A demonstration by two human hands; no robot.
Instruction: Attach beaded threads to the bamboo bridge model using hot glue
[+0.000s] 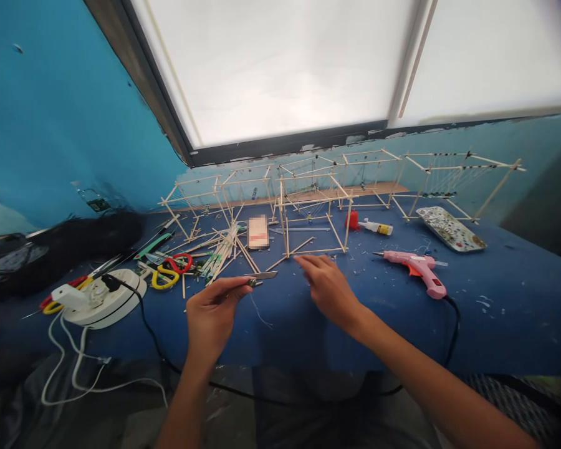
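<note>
Now the left hand [212, 312] pinches a piece [252, 282] beside a blade [267, 275]. The right hand [331, 290] is near a frame [318, 252], grip unclear.

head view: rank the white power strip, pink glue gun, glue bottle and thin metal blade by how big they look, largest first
1. White power strip
2. Pink glue gun
3. Glue bottle
4. Thin metal blade: about as long as the bottle, but much narrower

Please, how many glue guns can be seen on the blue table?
1. The pink glue gun lies on the right side of the blue table, to the right of the right hand. Another might be hidden on the crowded left side.
</note>
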